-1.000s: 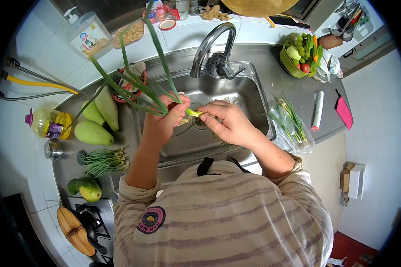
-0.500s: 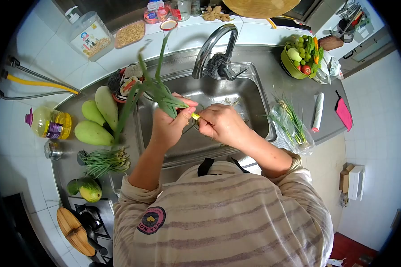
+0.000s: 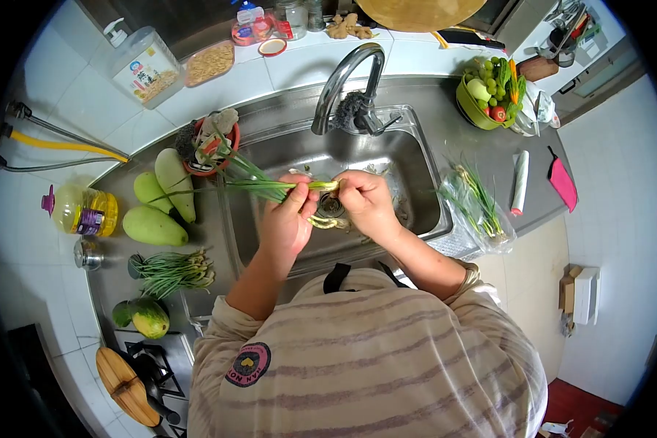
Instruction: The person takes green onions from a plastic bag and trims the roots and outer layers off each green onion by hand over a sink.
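Over the sink (image 3: 420, 146), my left hand (image 3: 286, 225) is closed around a spring onion (image 3: 269, 187), its green leaves pointing left. My right hand (image 3: 371, 206) pinches the pale root end of the same stalk, fingertips pressed together. A curved, pale yellowish strip (image 3: 327, 222) shows below the stalk, between the hands; whether it is attached cannot be made out. Small plant scraps lie on the sink floor around the drain.
Spring onions in a plastic bag (image 3: 482, 208) lie right of the sink, and a bunch of spring onions (image 3: 175, 271) lies left near pale green gourds (image 3: 155, 225). The faucet (image 3: 350, 80) arches over the back. A red bowl (image 3: 233, 139) stands at the sink's left corner, a green basket of produce (image 3: 474, 109) back right.
The spring onion has swung from upright leaves to lying nearly level. My right hand has moved slightly right, toward the root end, and the pale strip now shows below.
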A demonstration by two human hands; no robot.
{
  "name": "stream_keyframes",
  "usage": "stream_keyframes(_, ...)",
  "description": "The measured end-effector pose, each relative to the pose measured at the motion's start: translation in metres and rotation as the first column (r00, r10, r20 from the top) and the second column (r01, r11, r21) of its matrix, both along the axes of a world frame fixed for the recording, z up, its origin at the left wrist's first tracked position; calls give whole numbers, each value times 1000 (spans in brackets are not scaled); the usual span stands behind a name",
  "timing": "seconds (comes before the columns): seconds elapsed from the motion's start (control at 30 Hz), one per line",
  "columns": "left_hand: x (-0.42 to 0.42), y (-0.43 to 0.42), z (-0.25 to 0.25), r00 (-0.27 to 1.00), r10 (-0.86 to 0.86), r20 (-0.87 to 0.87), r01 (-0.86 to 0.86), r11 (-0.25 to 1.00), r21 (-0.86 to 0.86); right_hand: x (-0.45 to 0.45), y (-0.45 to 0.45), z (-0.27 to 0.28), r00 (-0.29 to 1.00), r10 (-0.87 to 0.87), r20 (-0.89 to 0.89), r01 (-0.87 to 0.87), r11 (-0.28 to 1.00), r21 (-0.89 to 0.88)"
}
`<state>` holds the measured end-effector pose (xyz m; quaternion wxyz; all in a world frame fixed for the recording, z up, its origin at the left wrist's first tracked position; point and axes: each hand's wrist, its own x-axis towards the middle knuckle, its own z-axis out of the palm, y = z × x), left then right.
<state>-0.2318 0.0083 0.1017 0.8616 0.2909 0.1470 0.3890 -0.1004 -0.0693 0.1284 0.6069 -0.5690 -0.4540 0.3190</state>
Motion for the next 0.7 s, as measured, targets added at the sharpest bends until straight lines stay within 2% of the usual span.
stream_keyframes(0.07,-2,0,-5,999,-37,27,37,999,-12,3,2,2,993,-18,-116,34,990,135)
stream_keyframes(0.1,-2,1,-6,1000,15,-22,-14,998,58,7,1,6,999,-21,-25,24,994,103)
stream_keyframes(0.13,-1,2,-5,995,69,-67,-60,990,131,9,2,10,1000,-21,-24,23,994,103)
stream_keyframes(0.2,-5,8,0,995,78,-67,-64,979,192,12,3,15,971,-6,241,-12,997,72)
stream_keyframes(0.23,-7,11,5,994,91,-63,-73,965,252,13,4,16,971,-5,241,-12,998,68)
stream_keyframes(0.27,-8,13,10,994,95,-61,-77,965,250,15,6,17,901,-111,419,39,983,177)
stream_keyframes(0.33,-10,17,22,990,126,-69,-86,906,414,17,5,22,791,-224,569,57,954,295)
stream_keyframes(0.4,-10,16,28,988,134,-71,-88,890,447,14,-3,29,868,-98,486,-32,967,252)
stream_keyframes(0.5,-9,12,31,983,145,-113,-67,855,514,8,-6,36,855,-71,513,-38,979,200)
stream_keyframes(0.63,-4,4,32,988,134,-80,-76,860,505,5,-1,30,857,-114,502,-11,971,240)
stream_keyframes(0.7,-4,1,32,987,140,-84,-78,856,511,4,-1,28,826,-217,520,31,939,343)
